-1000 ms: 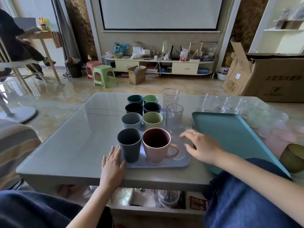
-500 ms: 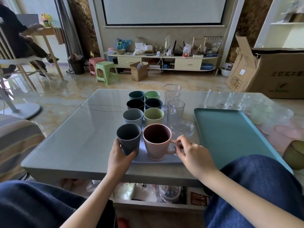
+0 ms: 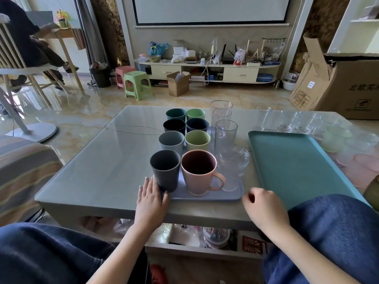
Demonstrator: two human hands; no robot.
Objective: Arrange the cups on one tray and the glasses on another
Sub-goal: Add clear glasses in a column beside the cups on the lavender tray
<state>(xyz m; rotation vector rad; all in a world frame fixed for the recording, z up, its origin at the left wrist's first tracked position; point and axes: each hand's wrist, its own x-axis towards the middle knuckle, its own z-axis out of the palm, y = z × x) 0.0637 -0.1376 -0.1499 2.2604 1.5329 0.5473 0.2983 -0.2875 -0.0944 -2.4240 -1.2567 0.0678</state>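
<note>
**Both hands at the near edge of the cup tray**

On the grey table point(image 3: 98, 171) stands a lilac tray point(image 3: 207, 196) with eight cups in two rows. Nearest are a dark grey ribbed cup point(image 3: 165, 171) and a pink mug point(image 3: 198, 173) with its handle to the right. Along the right side of this tray stand three tall clear glasses point(image 3: 225, 134) and a low patterned glass point(image 3: 233, 162). Just to the right lies a teal tray point(image 3: 297, 167) with nothing on it. More clear glasses point(image 3: 291, 124) stand behind it on the table.

The left hand point(image 3: 151, 198) lies with straight fingers at the near left corner of the lilac tray, beside the dark grey cup; its grip holds nothing. The right hand point(image 3: 263, 206) is beside the near right corner, fingers loosely curled, and holds nothing.
</note>
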